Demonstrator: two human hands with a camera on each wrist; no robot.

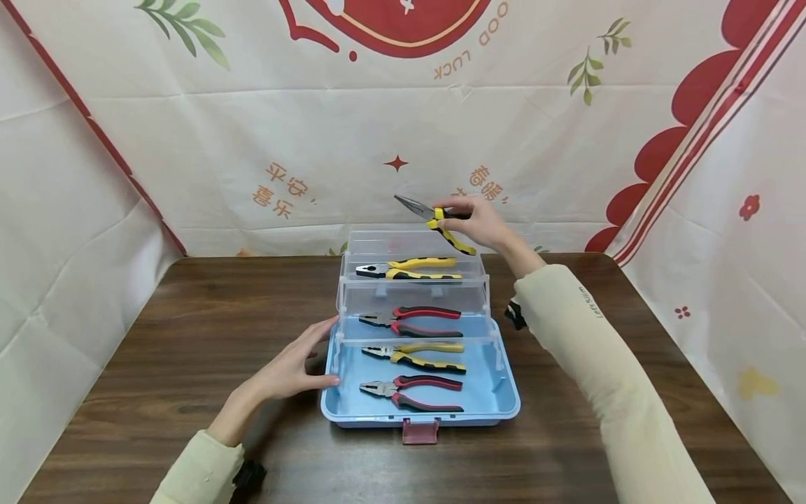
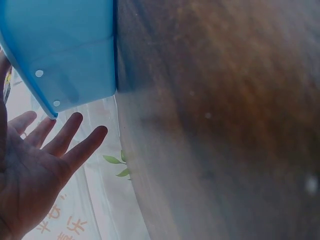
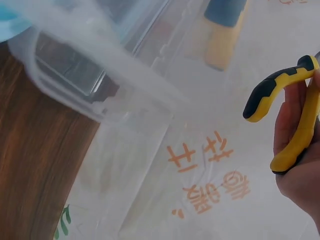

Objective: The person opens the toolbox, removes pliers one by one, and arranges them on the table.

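My right hand grips yellow-and-black needle-nose pliers by a handle, above the back of a blue toolbox. Their handles stand spread in the right wrist view. With fingers extended, my left hand touches the box's left rim; its palm and fingers show in the left wrist view. Yellow-handled pliers lie in the clear upper tray, with red-handled pliers seen through or in the tray below. In the blue base are yellow pliers and red pliers.
The toolbox's clear tiered trays are raised toward the back. A reddish latch hangs at its front. Brown wooden table surrounds the box, and a printed white cloth hangs behind it.
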